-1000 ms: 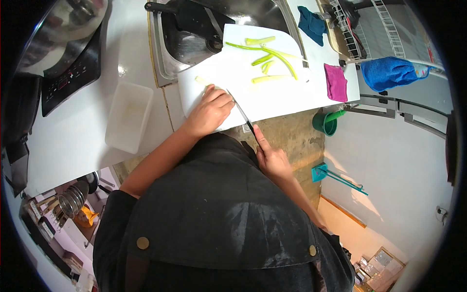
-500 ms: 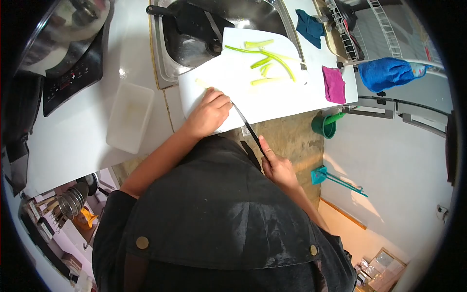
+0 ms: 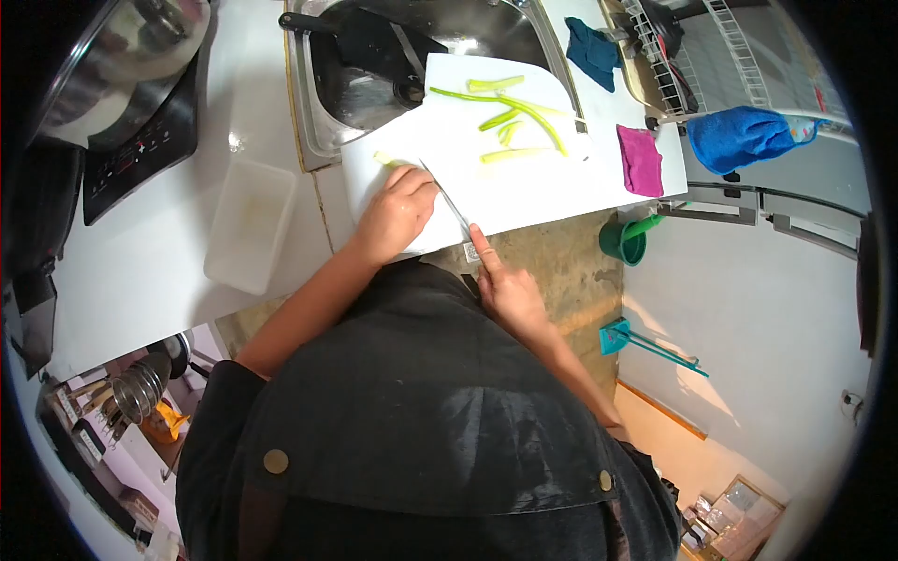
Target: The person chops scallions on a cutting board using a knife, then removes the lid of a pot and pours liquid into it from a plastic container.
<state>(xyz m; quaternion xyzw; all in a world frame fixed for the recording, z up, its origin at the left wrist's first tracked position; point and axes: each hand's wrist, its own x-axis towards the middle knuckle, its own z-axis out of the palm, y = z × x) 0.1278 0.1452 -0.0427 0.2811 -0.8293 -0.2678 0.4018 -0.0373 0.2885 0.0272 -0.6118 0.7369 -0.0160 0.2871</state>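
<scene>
My left hand [image 3: 397, 213] is closed over a pale green stalk piece [image 3: 383, 158] on the white cutting board [image 3: 374, 192]; only the end beyond the fingertips shows. In my right hand [image 3: 511, 294] is a knife [image 3: 447, 198], its handle mostly covered by the fingers and the index finger stretched along it. The blade lies over the board, its tip just right of my left fingers. Several green stalks, among them a long bent one [image 3: 538, 117], are spread on the right half of the board.
The board overlaps a steel sink [image 3: 323, 131] that holds a black-handled pan or board [image 3: 365, 42]. A white plastic container [image 3: 251, 224] stands left, near a black cooktop [image 3: 145, 150]. Right of the board are a magenta cloth [image 3: 641, 161] and a dark teal cloth [image 3: 593, 53].
My right hand and the knife have moved forward and left, bringing the blade further over the board. My left hand has shifted slightly left, and more of the stalk piece shows.
</scene>
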